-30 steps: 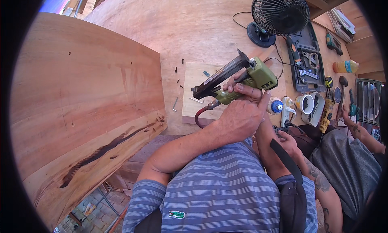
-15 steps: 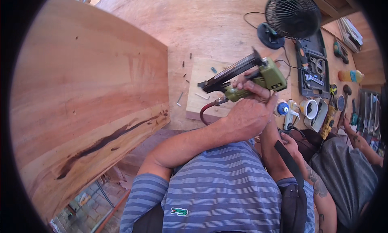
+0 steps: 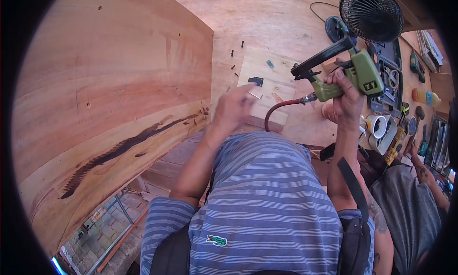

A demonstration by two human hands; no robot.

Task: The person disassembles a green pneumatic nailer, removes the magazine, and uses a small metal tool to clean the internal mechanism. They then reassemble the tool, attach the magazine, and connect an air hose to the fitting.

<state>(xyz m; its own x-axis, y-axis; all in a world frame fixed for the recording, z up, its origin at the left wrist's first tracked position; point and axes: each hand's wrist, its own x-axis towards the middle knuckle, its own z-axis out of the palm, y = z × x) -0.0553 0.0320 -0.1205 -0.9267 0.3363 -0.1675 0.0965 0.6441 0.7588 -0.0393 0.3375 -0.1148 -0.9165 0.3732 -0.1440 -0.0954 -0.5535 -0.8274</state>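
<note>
My right hand (image 3: 349, 91) is wrapped round the handle of a green air nailer (image 3: 367, 75), held up over the workbench with its black magazine pointing to the upper left. A red air hose (image 3: 281, 105) runs from the handle's fitting down toward my body. My left hand (image 3: 233, 108) is smeared by motion, just left of a small hex key (image 3: 256, 95). This key lies on a pale wooden board (image 3: 272, 115). A flat black plate (image 3: 255, 81) and a small teal piece (image 3: 270, 64) also rest on the board. Several black screws (image 3: 232, 52) lie beside it.
A large wooden panel (image 3: 129, 51) stands along the left. At the right are a black fan (image 3: 371, 15), an open tool case (image 3: 393, 60), a white cup (image 3: 378, 126), a bottle of orange liquid (image 3: 426, 97) and a person in a grey shirt (image 3: 400, 203).
My left hand has come off the nailer and my right hand, and moved left toward the hex key. The nailer has shifted to the right in my right hand. The view has shifted too.
</note>
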